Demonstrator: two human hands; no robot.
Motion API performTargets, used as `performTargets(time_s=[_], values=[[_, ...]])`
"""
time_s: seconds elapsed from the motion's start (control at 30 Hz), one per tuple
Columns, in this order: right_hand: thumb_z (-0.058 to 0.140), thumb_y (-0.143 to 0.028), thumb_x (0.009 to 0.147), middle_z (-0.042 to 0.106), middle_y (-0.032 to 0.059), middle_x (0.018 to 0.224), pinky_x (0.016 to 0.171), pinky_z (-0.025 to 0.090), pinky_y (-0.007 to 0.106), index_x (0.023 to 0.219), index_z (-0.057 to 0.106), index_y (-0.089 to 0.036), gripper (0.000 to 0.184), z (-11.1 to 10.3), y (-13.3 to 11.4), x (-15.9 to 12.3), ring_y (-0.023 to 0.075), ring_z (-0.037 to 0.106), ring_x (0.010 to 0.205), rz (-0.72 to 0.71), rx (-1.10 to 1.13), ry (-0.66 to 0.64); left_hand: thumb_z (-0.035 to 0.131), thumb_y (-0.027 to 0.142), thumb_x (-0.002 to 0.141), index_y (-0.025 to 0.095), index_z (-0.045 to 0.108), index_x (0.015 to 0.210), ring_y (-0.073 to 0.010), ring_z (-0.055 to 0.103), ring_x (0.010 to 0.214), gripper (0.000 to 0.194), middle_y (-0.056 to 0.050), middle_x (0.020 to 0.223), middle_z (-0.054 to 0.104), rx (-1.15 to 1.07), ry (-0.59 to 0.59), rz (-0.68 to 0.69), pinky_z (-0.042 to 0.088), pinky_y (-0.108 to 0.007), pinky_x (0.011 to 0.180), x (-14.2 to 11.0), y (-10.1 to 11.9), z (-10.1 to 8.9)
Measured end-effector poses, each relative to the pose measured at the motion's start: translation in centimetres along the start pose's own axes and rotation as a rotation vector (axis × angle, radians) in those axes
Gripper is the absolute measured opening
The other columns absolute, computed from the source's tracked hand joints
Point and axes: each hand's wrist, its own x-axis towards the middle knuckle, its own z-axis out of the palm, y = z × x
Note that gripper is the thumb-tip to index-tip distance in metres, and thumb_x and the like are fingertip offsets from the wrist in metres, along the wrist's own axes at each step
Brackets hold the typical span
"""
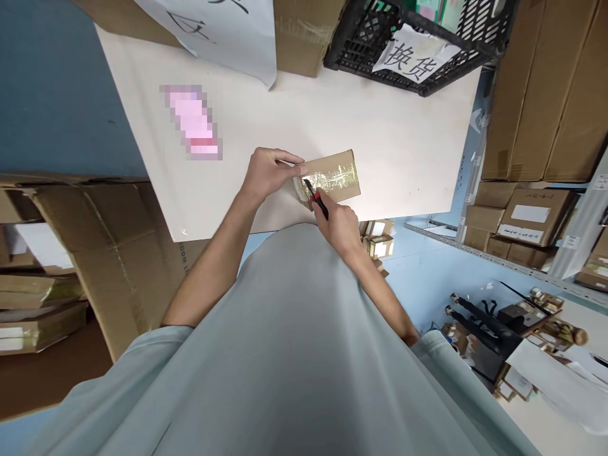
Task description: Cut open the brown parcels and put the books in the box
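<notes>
A small cardboard box point(338, 174) wrapped in shiny clear tape lies on the white table point(389, 139) near its front edge. My left hand point(268, 172) grips the box's near left end with curled fingers. My right hand point(339, 227) is closed on a red-and-black utility knife point(317, 199), whose black tip rests against the taped end of the box.
A black plastic crate point(375, 38) with a paper label stands at the table's back. Cardboard boxes point(299, 31) with a white sheet sit behind it. Stacked cartons point(80, 253) stand on the left, shelves with boxes point(527, 221) on the right. A pink blurred patch point(194, 123) lies on the table.
</notes>
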Motion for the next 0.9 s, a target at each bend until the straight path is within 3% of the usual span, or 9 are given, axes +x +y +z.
performTargets(time_s=[0.3, 0.6, 0.9], values=[[0.037, -0.046, 0.124, 0.086, 0.0167, 0.129, 0.101, 0.06, 0.044, 0.176, 0.052, -0.023, 0.059, -0.2, -0.9, 0.0, 0.0372, 0.082, 0.116, 0.013, 0.002, -0.007, 0.1, 0.034, 0.079, 0.024, 0.091, 0.097, -0.0317, 0.082, 0.105, 0.023, -0.006, 0.102, 0.087, 0.003, 0.014, 0.041, 0.068, -0.047, 0.099, -0.1, -0.8, 0.2], [0.04, -0.036, 0.124, 0.084, 0.0198, 0.126, 0.097, 0.059, 0.043, 0.162, 0.06, -0.019, 0.046, -2.2, -3.7, -0.4, 0.0373, 0.08, 0.117, 0.05, -0.081, -0.102, 0.097, 0.032, 0.078, 0.025, 0.092, 0.096, -0.0288, 0.082, 0.098, 0.019, -0.005, 0.107, 0.088, 0.002, 0.039, 0.018, 0.069, -0.044, 0.094, -1.0, -0.9, 0.7], [0.036, -0.029, 0.121, 0.084, 0.0217, 0.125, 0.096, 0.061, 0.046, 0.156, 0.065, -0.02, 0.046, -0.8, -3.4, -2.7, 0.0365, 0.082, 0.116, 0.126, -0.116, -0.132, 0.094, 0.032, 0.077, 0.027, 0.093, 0.094, -0.0278, 0.082, 0.093, 0.018, -0.004, 0.104, 0.089, 0.047, 0.072, 0.041, 0.068, -0.043, 0.089, -1.6, -1.3, 1.3]])
